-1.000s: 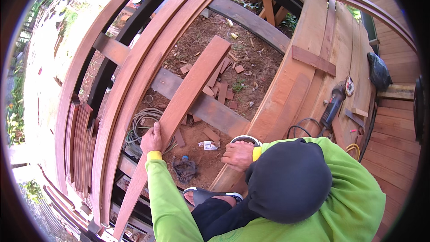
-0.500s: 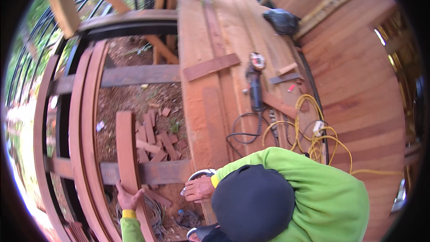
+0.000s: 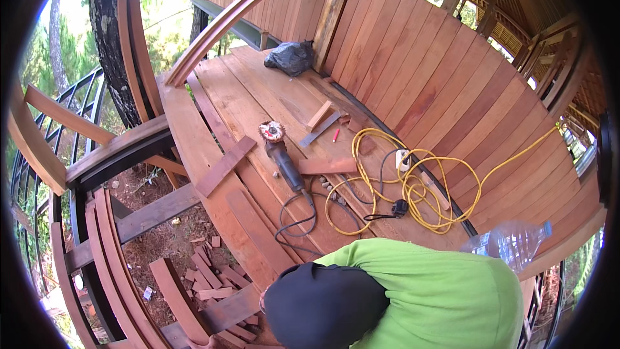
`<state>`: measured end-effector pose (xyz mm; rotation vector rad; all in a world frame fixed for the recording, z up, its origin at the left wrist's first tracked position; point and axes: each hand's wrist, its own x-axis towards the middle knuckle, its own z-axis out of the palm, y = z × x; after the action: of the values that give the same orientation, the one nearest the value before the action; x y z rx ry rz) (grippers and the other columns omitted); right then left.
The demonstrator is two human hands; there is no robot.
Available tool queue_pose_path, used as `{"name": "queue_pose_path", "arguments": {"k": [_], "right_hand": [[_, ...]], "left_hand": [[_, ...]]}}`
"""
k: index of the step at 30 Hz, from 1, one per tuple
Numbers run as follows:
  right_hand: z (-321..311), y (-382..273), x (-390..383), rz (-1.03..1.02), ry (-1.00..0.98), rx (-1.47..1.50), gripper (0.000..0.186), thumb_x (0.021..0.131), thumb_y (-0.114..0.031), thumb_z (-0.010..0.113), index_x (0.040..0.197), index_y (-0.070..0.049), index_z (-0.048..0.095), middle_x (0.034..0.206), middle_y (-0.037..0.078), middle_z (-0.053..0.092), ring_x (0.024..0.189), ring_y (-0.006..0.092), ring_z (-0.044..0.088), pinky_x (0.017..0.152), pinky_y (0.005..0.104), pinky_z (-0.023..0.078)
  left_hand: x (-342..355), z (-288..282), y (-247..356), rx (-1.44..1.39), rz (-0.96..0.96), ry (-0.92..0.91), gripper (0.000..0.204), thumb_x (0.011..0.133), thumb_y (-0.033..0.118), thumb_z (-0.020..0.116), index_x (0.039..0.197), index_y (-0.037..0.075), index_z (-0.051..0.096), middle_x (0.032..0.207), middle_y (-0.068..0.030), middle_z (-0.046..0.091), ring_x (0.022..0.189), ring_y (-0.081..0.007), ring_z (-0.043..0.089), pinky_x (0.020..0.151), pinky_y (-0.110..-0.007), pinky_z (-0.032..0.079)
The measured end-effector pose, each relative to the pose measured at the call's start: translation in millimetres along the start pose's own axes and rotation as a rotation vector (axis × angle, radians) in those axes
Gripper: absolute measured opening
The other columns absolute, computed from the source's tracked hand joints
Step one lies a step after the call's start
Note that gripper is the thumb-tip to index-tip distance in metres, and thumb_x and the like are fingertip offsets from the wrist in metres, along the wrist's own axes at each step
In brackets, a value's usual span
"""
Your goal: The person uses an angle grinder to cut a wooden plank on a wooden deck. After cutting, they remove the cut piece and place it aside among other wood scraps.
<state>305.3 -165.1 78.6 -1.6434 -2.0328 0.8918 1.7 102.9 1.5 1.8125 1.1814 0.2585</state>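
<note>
My left hand [image 3: 211, 343] barely shows at the lower edge, at the near end of a reddish-brown wooden board [image 3: 177, 297]; its grip cannot be made out. My right arm, in a bright green sleeve [image 3: 439, 291], bends round a dark, rounded, cloth-covered shape [image 3: 326, 310]. That shape hides nearly all of my right hand [image 3: 262, 302], leaving only a sliver at its left side. Beyond the arm, an angle grinder [image 3: 284, 163] with a toothed disc rests on the wooden deck [image 3: 226, 103]. A short plank [image 3: 226, 167] lies crosswise left of it.
A coiled yellow cord [image 3: 445, 226] with a white socket [image 3: 403, 160] and black plug [image 3: 400, 208] spreads over the deck. Wood offcuts [image 3: 210, 278] litter the soil between the open beams at left. A black plastic bag [image 3: 290, 58] lies far off. A clear plastic bottle [image 3: 516, 245] stands at right.
The view has swung up and to the right, showing more deck and wall. Both hands, plainly visible before, have nearly gone from sight. My left hand was on the board.
</note>
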Motion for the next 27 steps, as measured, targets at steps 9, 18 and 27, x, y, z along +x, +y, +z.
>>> {"name": "queue_pose_path", "arguments": {"k": [9,18,27], "right_hand": [[-13,1,6,0.069,-0.015,0.032,0.042,0.087,-0.024,0.06,0.124,-0.004,0.054,0.135,0.017,0.052,0.126,0.0351,0.049,0.1,0.0473,0.042],[-24,0,3,0.106,0.001,0.049,0.041,0.088,-0.024,0.06,0.123,-0.004,0.054,0.134,0.016,0.053,0.125,0.035,0.05,0.099,0.0467,0.043],[-29,2,-5,0.14,0.015,0.065,0.04,0.088,-0.024,0.059,0.123,-0.005,0.055,0.133,0.016,0.054,0.123,0.0349,0.052,0.097,0.0461,0.044]], "left_hand": [[-11,-7,33,0.203,-0.119,0.015,0.096,0.069,0.027,0.087,0.146,-0.002,0.037,0.124,-0.0234,0.061,0.108,-0.03,0.062,0.093,-0.039,0.053],[-19,-10,46,0.287,-0.162,0.007,0.097,0.068,0.031,0.086,0.145,-0.002,0.038,0.124,-0.0243,0.061,0.109,-0.0313,0.062,0.093,-0.039,0.053],[-24,-11,51,0.33,-0.188,-0.004,0.098,0.067,0.034,0.086,0.145,-0.002,0.038,0.124,-0.0252,0.061,0.11,-0.0326,0.062,0.094,-0.04,0.053]]}}
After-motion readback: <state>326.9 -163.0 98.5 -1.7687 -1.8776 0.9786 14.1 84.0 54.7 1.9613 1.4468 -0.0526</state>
